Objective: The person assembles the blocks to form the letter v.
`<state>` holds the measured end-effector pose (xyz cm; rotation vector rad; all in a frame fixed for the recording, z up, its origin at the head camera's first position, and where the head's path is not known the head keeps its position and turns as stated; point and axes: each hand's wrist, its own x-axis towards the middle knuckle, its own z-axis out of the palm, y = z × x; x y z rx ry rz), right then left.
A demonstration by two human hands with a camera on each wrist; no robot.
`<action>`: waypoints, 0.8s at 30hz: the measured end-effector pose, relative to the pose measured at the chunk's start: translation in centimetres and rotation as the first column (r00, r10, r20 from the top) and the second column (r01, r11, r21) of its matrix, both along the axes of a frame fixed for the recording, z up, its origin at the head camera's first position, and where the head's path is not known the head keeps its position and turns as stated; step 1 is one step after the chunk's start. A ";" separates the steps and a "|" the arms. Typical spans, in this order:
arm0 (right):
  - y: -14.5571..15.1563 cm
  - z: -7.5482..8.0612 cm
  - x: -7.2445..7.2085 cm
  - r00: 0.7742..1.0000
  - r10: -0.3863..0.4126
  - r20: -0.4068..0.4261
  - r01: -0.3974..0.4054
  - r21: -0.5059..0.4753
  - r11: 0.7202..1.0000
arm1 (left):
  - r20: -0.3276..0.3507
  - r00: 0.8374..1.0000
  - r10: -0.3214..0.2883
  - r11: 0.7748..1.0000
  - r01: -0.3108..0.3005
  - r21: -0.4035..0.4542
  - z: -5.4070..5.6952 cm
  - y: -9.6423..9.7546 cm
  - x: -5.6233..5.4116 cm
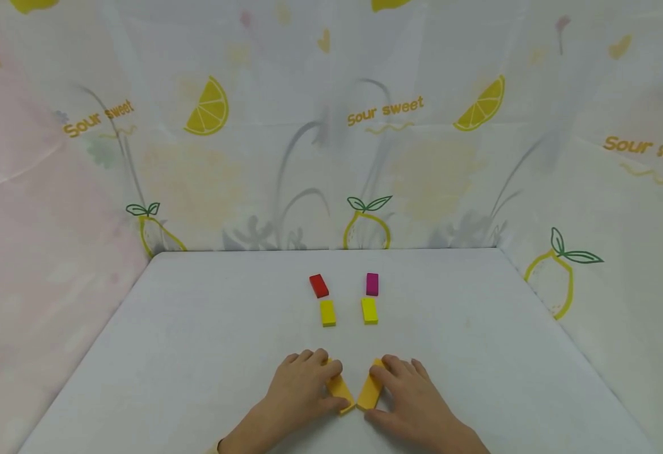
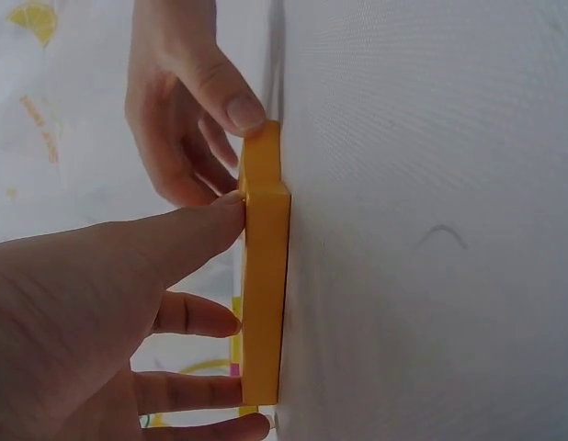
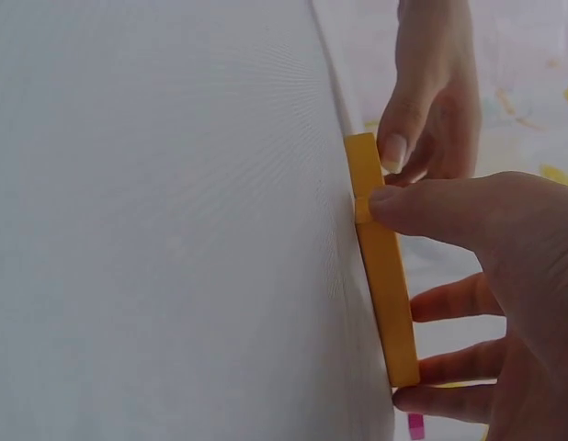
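Two long orange blocks lie on the white table with their near ends close together, forming a V in the head view. My left hand holds the left orange block between the thumb at its near end and fingers toward its far end. In the same way my right hand grips the right orange block. From the left wrist, the left block shows along its side, its thumb end overlapping the other block. Seen from the right wrist, the right block rests on the cloth.
Beyond the hands, two yellow blocks lie side by side with a gap. Behind them are a red block, turned at an angle, and a magenta block. A lemon-print curtain borders the back and sides of the table.
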<state>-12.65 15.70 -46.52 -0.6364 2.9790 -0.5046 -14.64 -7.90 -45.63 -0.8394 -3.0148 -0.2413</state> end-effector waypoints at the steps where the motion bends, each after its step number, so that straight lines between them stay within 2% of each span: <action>1: 0.0 0.0 0.0 1.000 -0.001 0.000 0.001 0.000 1.000 | -0.004 1.000 0.000 1.000 0.000 0.001 0.0 0.0 0.0; 12: -0.1 0.0 0.0 0.999 -0.003 0.032 0.002 0.020 1.000 | 0.006 1.000 0.007 1.000 -0.007 0.005 0.1 0.0 0.2; 19: -0.1 0.1 0.1 1.000 0.006 0.022 -0.006 0.025 1.000 | 0.014 1.000 0.014 1.000 -0.014 -0.007 0.2 0.1 0.2; 24: -0.1 0.2 0.1 0.998 0.004 0.058 -0.005 0.006 1.000 | 0.036 0.999 0.019 1.000 -0.018 -0.008 0.3 0.1 0.2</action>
